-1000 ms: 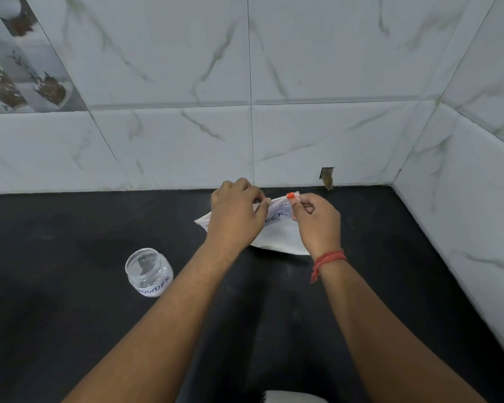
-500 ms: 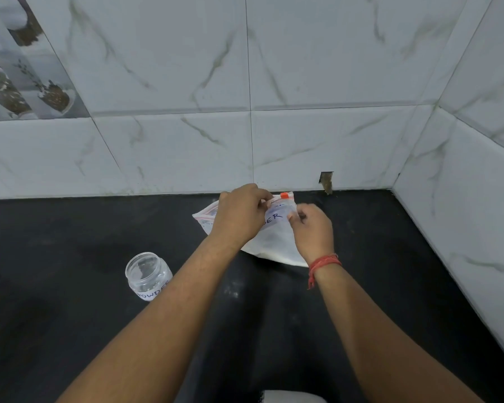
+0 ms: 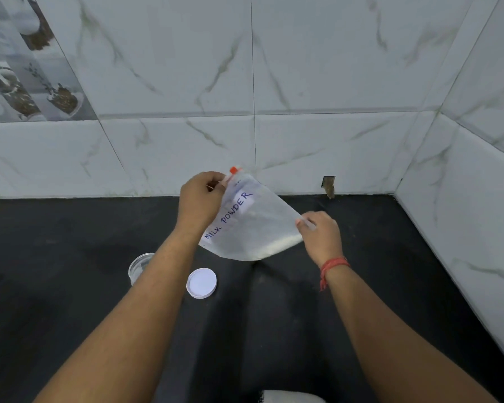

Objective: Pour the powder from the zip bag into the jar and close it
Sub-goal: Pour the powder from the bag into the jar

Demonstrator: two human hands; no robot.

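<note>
The clear zip bag (image 3: 253, 225), labelled MILK POWDER, hangs tilted in the air above the black counter, with white powder gathered along its lower edge. My left hand (image 3: 200, 203) grips its top edge near the orange zip slider (image 3: 233, 170). My right hand (image 3: 320, 232) pinches the bag's right corner. The small clear jar (image 3: 138, 266) stands open on the counter, partly hidden behind my left forearm. Its white lid (image 3: 201, 283) lies flat on the counter, right of the jar and below the bag.
The black counter (image 3: 70, 301) runs back to a white marble-tiled wall and meets a side wall at the right. A small hole (image 3: 328, 186) sits in the back wall at counter level. A white object (image 3: 291, 397) shows at the bottom edge.
The bag has been lifted off the counter and turned so its label faces me. My right hand moved from the slider to the bag's far corner. The lid now shows.
</note>
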